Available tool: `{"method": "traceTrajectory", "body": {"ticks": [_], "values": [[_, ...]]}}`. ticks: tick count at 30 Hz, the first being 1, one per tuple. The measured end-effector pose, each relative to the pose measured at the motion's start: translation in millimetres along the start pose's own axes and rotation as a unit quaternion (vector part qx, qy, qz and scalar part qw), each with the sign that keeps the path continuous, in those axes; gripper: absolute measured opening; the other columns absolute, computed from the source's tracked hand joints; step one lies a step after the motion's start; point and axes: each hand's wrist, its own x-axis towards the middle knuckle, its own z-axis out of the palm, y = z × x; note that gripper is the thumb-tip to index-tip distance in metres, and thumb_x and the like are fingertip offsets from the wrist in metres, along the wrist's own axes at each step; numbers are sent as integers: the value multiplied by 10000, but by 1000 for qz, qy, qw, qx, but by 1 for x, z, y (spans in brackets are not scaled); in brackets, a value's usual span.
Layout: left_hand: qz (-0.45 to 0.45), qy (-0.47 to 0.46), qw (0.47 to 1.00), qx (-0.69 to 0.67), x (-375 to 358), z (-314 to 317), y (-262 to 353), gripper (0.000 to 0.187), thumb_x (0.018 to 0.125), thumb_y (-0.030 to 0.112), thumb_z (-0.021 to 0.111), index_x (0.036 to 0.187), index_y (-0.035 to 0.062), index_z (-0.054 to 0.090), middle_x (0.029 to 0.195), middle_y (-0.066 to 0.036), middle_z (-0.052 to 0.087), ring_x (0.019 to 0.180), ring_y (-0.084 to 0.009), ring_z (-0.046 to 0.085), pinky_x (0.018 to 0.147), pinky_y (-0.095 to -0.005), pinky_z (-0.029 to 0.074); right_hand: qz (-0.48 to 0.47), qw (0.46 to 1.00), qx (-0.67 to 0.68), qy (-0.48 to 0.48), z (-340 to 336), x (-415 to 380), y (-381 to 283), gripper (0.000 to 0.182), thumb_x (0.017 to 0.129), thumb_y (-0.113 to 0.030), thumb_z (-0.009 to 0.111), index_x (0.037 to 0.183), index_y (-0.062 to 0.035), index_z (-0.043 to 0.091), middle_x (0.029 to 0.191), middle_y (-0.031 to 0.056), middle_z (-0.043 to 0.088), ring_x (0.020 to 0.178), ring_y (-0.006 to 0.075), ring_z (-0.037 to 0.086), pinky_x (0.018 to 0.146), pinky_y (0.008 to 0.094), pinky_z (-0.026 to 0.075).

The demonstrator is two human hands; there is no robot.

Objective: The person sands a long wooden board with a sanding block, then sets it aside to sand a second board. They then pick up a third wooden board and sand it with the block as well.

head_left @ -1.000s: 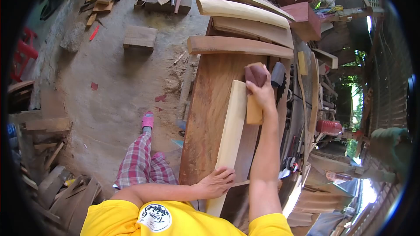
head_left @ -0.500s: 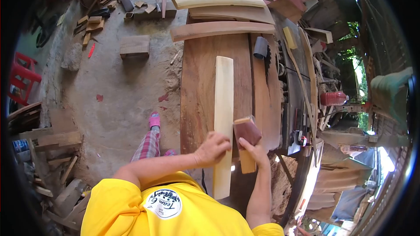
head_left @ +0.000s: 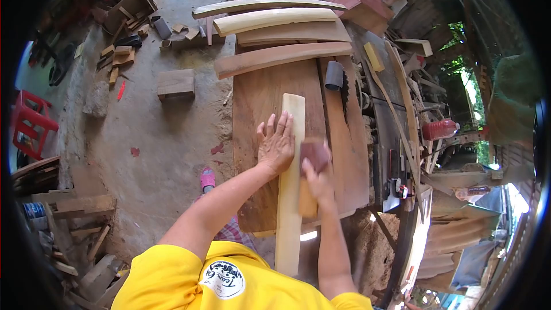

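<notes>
A pale, long wooden board (head_left: 291, 195) lies lengthwise over the brown wooden bench top (head_left: 252, 115), its near end reaching past the bench edge toward my yellow shirt. My left hand (head_left: 276, 148) rests palm down across the board's left side, fingers stretched and spread toward the far end. On the other side, my right hand (head_left: 319, 182) is closed around a sanding block (head_left: 315, 154), a wooden block with reddish-brown sandpaper wrapped about its far part. The block is right at the board's right edge and slightly blurred by motion.
Several curved wood pieces (head_left: 281, 60) lie across the bench's far end. A grey sandpaper roll (head_left: 334, 76) stands near a toothed dark strip. Left on the concrete floor sits a wooden block (head_left: 176, 85); a red stool (head_left: 35, 123) is farther left. Wood scraps (head_left: 86, 204) are piled at lower left.
My left hand has let go of the board's edge and moved farther up, now flat with fingers spread. My right hand has brought the sanding block up and left against the board's edge.
</notes>
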Motion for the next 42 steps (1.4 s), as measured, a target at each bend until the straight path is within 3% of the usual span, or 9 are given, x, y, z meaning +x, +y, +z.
{"method": "traceTrajectory", "body": {"ticks": [7,12,16,17,18,22,28,32,42], "values": [[-6,20,1000,-17,3,2,-4,562,944,258,490,1474,87,414,1522,-139,372,1394,-305,327,1129,-492,203,-9,986,-163,-27,47,204,-26,787,856,-474,647,1500,-246,255,1181,272,644,1124,473,600,961,535,477],[-26,64,998,5,2,1,-1,548,927,252,515,1453,118,443,1490,-134,392,1354,-335,350,1107,-497,223,-14,994,35,-106,17,104,-14,742,879,-304,707,1486,-79,346,1307,220,596,1167,349,620,984,412,498],[-34,60,998,10,-1,5,-1,534,936,250,513,1456,146,452,1505,-119,371,1365,-335,323,1109,-508,206,11,994,8,-104,-40,-58,-4,810,903,-173,701,1558,-83,234,1421,179,496,1269,268,531,1070,378,443],[-31,61,998,13,-2,5,-1,530,937,249,512,1455,155,455,1508,-113,367,1368,-335,318,1110,-509,200,196,956,187,-115,-53,-93,-40,824,909,-207,700,1564,-73,218,1448,176,466,1273,264,531,1090,381,424],[-26,64,997,18,0,4,-2,526,938,247,512,1454,163,459,1511,-106,364,1370,-334,313,1112,-510,194,197,961,153,-115,-62,-121,-31,809,913,-221,693,1562,-79,231,1447,165,464,1269,245,538,1007,358,500],[-24,46,998,33,-2,-1,1,523,934,249,517,1449,176,469,1507,-99,374,1367,-334,319,1114,-507,189,134,984,53,-108,-63,-133,-24,782,917,-226,682,1551,-69,251,1422,172,478,1243,255,552,990,361,510],[-21,28,999,7,2,-4,1,551,920,258,512,1459,153,465,1517,-108,379,1386,-288,331,1125,-497,187,-117,991,-65,0,19,100,14,772,877,-265,691,1508,-138,266,1258,275,589,1036,458,647,921,498,516],[-15,33,999,23,3,-1,0,543,917,243,512,1450,149,473,1513,-106,384,1390,-278,337,1126,-500,192,40,961,-274,-26,41,208,-44,794,861,-485,655,1510,-271,250,1164,318,593,1069,505,613,930,550,489],[-22,49,998,-26,2,5,-2,549,916,240,514,1453,136,470,1506,-112,396,1386,-315,341,1130,-502,209,-84,964,-251,37,-9,65,5,835,842,-328,731,1528,-303,256,1106,315,577,963,498,599,831,570,500]]}}
